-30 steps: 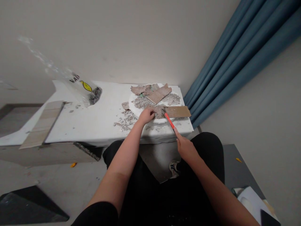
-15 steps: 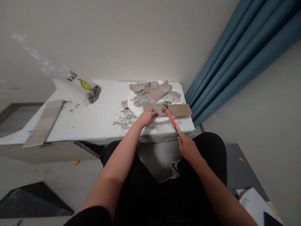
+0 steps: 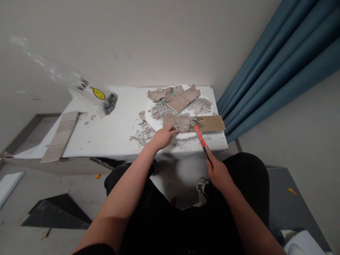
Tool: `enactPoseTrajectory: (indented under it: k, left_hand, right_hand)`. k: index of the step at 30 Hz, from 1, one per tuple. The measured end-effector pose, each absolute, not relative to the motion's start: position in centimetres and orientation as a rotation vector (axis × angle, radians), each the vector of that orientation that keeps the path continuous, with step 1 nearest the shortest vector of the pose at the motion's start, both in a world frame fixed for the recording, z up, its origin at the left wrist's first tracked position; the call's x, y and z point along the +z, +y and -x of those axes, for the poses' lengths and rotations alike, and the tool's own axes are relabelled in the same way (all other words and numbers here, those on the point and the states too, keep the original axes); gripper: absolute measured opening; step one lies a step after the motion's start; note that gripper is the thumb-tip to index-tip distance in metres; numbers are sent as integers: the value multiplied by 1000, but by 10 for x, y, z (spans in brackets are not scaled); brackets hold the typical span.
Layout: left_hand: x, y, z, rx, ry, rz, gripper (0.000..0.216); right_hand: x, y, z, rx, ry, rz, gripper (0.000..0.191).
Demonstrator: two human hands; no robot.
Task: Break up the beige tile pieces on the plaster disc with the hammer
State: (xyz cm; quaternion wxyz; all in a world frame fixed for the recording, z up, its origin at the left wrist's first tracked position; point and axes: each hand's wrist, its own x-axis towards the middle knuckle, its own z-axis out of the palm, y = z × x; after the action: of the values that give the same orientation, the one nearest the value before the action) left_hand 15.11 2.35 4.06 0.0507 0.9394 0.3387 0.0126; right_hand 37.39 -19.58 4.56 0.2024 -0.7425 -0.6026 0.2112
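Note:
My right hand (image 3: 218, 173) is wrapped round the red-and-black handle of a claw hammer (image 3: 200, 136). Its metal head rests against a rough brown slab (image 3: 172, 121) that is crumbling at its right side. With its fingers, my left hand (image 3: 162, 137) grips the near edge of this slab. A flat tan strip (image 3: 212, 123) lies under the hammer head and extends right. Beneath it all is a round white board (image 3: 152, 122) covered in grey crumbs (image 3: 200, 105). More broken brown pieces (image 3: 183, 100) are piled at the back of it.
The white-covered table (image 3: 111, 138) carries scattered chips (image 3: 143, 134) left of the board. A clear plastic bag (image 3: 99, 94) holding dark bits stands against the wall, and a wood-look plank (image 3: 61, 136) lies at left. A blue curtain (image 3: 255, 63) hangs at right. Dark sheets (image 3: 58, 214) lie on the floor.
The hammer head has shifted slightly right along the slab, with my right hand following. My left hand stays at the slab's edge. The whole view has moved a little.

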Motion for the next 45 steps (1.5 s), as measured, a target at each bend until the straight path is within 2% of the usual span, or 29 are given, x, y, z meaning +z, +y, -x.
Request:
enactPoseTrajectory:
  k: [24,30,45]
  left_hand:
    - [54,25,-167,-67,1021,-2940,35]
    - [51,25,-166,-25,1025,-2924,43]
    - [49,30,-165,-31,962,-2897,44]
  right_hand:
    - [48,-197,-374,650,-1635,2033,65]
    - [47,-197,-373,647,-1638,2020,63]
    - [44,-196,-373,645,-1647,2032,62]
